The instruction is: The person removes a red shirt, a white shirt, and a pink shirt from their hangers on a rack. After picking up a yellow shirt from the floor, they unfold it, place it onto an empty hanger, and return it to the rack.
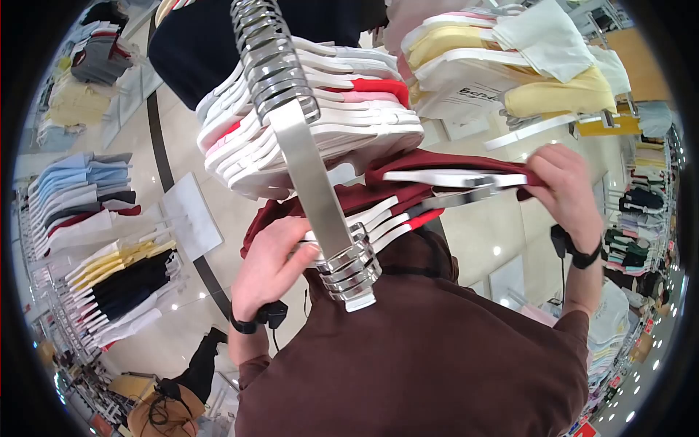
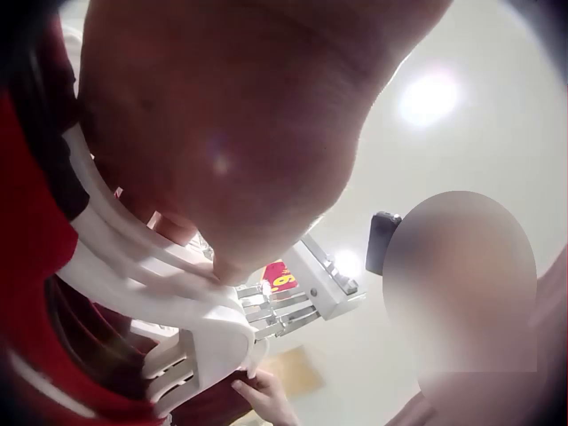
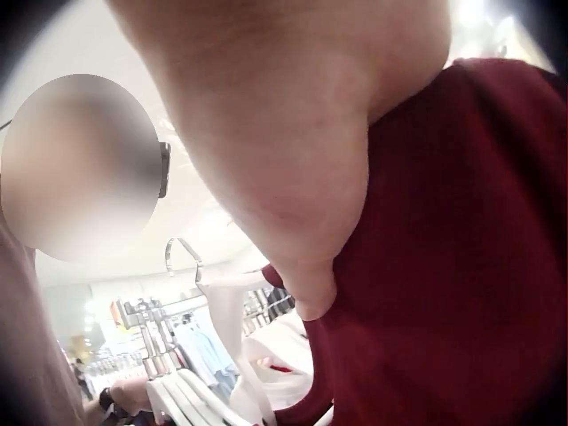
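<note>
My right hand (image 1: 562, 186) pinches the shoulder of a dark red shirt (image 1: 415, 162) in the head view. The white hanger (image 1: 455, 177) of that shirt lies sideways, its hook off the rail, as the right wrist view shows with the hook (image 3: 182, 257) standing free. My left hand (image 1: 275, 256) is at the front of the rail, thumb and fingers around white hangers (image 2: 169, 280). Red cloth (image 2: 31, 257) hangs beside those hangers. In the right wrist view the shirt (image 3: 453, 240) fills the right side, the thumb pressed against it.
A metal display arm (image 1: 313, 175) with ringed hooks runs toward me above the shirts. White hangers with pale and red clothes (image 1: 313, 124) hang behind it. Yellow and white clothes (image 1: 502, 65) are at the right, more racks (image 1: 80, 189) at the left. Another person (image 1: 175, 400) is at lower left.
</note>
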Available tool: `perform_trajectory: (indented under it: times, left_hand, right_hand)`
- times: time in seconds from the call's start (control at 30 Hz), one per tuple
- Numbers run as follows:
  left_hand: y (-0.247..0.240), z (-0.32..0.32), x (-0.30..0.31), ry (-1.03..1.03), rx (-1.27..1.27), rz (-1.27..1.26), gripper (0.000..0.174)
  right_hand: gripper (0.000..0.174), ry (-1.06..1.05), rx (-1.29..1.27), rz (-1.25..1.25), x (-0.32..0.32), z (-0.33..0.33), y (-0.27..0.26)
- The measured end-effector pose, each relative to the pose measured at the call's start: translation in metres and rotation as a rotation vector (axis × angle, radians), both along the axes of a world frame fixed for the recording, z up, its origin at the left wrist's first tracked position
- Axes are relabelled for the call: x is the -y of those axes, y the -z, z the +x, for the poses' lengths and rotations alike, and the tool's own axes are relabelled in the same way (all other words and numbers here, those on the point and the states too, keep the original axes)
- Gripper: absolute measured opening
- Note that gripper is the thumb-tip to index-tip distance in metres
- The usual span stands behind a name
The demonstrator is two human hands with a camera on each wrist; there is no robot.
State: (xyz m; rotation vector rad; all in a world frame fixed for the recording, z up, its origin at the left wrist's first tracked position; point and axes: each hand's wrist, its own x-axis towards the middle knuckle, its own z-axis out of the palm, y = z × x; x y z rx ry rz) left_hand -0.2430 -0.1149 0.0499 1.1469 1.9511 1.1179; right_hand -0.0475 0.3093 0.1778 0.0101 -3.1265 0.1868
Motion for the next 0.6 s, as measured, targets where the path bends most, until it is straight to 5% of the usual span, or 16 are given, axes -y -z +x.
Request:
perform_trajectory:
  times: [0.17, 0.37, 0.5, 0.6]
  left_hand:
    - [-0.006, 0.016, 0.003, -0.022, -0.101, -0.026, 0.054]
    - [-0.005, 0.035, 0.008, -0.136, -0.285, 0.041, 0.089]
    - [-0.001, 0.043, 0.015, -0.189, -0.313, -0.017, 0.086]
    - [0.004, 0.041, 0.020, -0.217, -0.260, 0.038, 0.062]
  right_hand:
    - [0.029, -0.179, -0.030, -0.094, 0.026, -0.064, 0.034]
    - [0.026, -0.237, -0.116, -0.279, 0.049, -0.089, 0.046]
    - [0.021, -0.256, -0.089, -0.350, 0.067, -0.095, 0.095]
    - [0.021, -0.288, -0.091, -0.382, 0.081, -0.098, 0.120]
